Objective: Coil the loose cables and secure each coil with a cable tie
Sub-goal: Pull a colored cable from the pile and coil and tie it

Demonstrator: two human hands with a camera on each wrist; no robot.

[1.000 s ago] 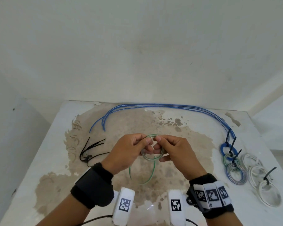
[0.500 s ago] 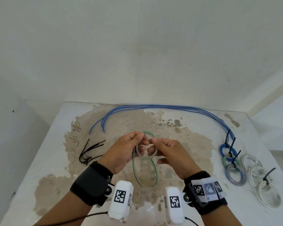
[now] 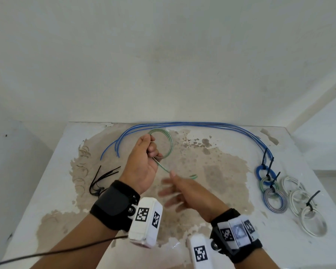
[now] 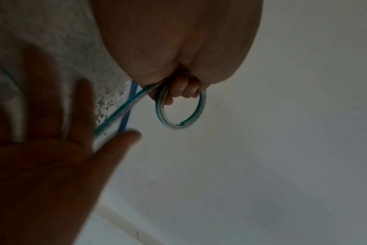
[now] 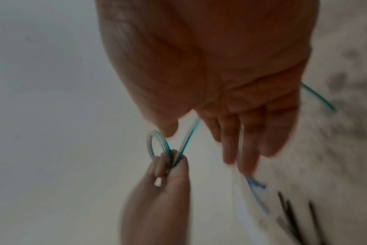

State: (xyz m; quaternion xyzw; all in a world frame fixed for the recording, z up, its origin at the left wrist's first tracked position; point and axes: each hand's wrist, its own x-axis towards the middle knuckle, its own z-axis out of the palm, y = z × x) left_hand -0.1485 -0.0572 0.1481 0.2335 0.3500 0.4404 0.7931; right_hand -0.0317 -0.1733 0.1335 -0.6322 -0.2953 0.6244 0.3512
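My left hand point(image 3: 150, 150) grips a small green-and-white cable coil point(image 3: 170, 144) and holds it upright above the stained table point(image 3: 47, 191). The left wrist view shows its fingers point(image 4: 184, 90) curled through the ring point(image 4: 200, 111). The cable's loose tail point(image 3: 163, 167) runs from that fist down to my right hand point(image 3: 179, 188). This hand is blurred, its fingers spread and straight, with the tail passing between thumb and forefinger point(image 5: 192, 131). The tail's end point(image 3: 193, 176) sticks out beyond the hand. Several loose blue cables point(image 3: 182, 124) lie along the table's far edge.
A bundle of black cable ties point(image 3: 103, 177) lies at the left of the table. At the right sit tied coils: blue point(image 3: 258, 171), green-white point(image 3: 262, 184), grey-blue point(image 3: 280, 200) and several white ones point(image 3: 314, 224).
My left hand has carried the coil away from me and higher. My right hand has left the coil and drawn back along the tail, which now runs straight between the hands.
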